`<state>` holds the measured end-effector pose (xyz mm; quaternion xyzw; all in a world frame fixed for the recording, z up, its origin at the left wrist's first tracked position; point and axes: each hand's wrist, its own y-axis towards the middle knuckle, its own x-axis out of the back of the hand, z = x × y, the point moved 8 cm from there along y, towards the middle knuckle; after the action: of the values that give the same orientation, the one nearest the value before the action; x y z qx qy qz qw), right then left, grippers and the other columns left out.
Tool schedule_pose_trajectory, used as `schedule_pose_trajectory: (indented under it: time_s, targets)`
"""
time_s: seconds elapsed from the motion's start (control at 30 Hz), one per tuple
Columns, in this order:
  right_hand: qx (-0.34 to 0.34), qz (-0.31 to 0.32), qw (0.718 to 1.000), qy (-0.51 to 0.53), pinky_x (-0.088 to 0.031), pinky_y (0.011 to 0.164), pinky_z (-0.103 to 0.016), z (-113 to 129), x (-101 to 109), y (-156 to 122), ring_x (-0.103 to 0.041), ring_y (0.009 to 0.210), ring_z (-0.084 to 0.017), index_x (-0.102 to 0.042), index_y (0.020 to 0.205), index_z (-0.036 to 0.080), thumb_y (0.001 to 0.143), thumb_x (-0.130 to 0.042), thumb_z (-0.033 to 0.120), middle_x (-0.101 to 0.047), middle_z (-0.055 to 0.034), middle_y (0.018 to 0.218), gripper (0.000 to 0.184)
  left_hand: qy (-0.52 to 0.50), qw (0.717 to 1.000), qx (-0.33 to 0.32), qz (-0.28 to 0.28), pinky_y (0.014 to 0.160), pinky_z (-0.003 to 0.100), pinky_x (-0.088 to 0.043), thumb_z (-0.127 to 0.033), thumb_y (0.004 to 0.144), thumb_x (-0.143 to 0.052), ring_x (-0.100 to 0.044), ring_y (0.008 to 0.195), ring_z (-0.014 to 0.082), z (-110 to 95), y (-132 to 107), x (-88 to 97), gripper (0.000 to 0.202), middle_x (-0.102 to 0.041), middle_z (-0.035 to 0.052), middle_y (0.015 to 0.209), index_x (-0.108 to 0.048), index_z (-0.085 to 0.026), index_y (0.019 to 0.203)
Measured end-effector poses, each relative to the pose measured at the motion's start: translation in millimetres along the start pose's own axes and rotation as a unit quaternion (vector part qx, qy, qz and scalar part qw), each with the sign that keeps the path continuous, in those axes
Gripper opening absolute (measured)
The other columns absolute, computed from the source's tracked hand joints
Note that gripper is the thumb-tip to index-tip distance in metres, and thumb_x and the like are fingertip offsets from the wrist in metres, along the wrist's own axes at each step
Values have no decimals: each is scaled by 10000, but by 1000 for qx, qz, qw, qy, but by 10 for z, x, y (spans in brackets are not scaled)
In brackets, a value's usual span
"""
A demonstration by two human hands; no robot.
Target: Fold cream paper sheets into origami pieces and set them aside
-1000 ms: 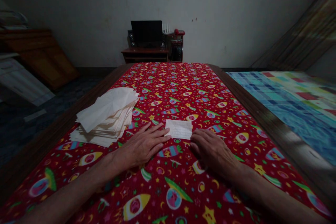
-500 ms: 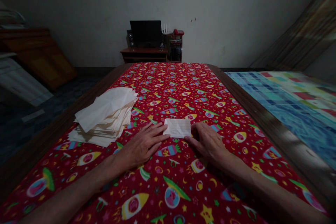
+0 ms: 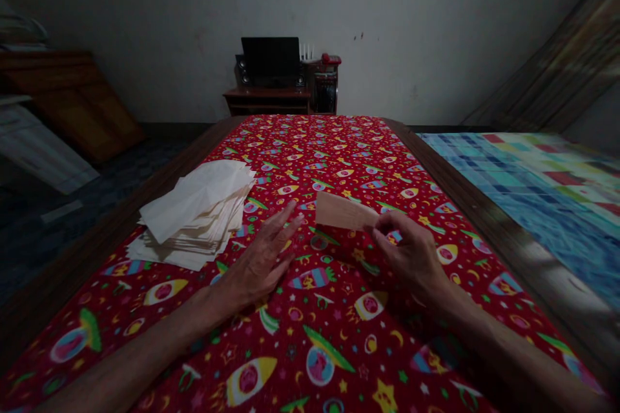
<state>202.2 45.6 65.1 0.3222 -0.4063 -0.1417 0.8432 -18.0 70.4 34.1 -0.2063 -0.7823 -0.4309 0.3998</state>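
Note:
Between finger and thumb of my right hand is the right end of a small folded piece of paper. It is tilted up off the red patterned cloth, its near face shadowed and brownish. My left hand is empty, with fingers stretched out, just left of the paper and apart from it. Farther left lies a loose stack of off-white paper sheets, fanned unevenly, with one folded sheet on top.
The cloth covers a long table with dark wooden edges. Beyond its far end stand a monitor and speakers on a small desk. A bed with a checked cover is on the right, a wooden cabinet on the left.
The paper lay flat between both hands; my right hand has lifted and tilted it, moving slightly right. My left hand has let go of it and drawn back left, fingers raised.

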Motion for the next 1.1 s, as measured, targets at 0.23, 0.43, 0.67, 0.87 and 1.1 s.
schedule_pose_trajectory:
  time_s: [0.23,0.43,0.67,0.87,1.1]
  targets:
    - [238,102,948,-184,-329,674,-331,479,-204,-231,-483,693,-174,-562,779,173,887,-504,162,-612,-42,762,123,29,998,-42,-31,1086,498,-310,-150,891,-519,-276,1355,282,-149,0,50,689,-254,134,1478,-145,-267,1458]
    - [223,193,940,-174,-301,667,-326,504,-515,-408,-445,660,-161,-565,741,173,920,-438,167,-571,-31,697,219,95,992,-59,55,953,388,-426,-189,879,-550,-474,1087,230,-380,28,-78,291,-537,75,1150,-539,-224,1167]
    - [185,210,951,-132,-295,616,-298,336,-539,-435,-449,661,-154,-614,776,183,931,-470,243,-573,-32,720,219,80,990,-71,91,739,319,-457,-215,922,-485,-556,809,178,-407,100,-202,166,-623,42,826,-639,-171,876]
    - [63,236,970,-1,-332,591,-246,240,-494,-412,-495,674,-125,-624,836,180,946,-452,299,-579,-31,771,236,7,997,0,80,727,282,-454,-253,919,-503,-575,789,156,-271,98,-248,184,-625,37,825,-629,-163,820]
    - [49,233,971,12,-360,602,-242,276,-463,-413,-507,684,-130,-629,829,163,930,-466,239,-586,-45,773,207,-64,993,68,69,673,247,-452,-264,898,-539,-592,740,139,-154,139,-244,192,-637,27,801,-654,-168,778]
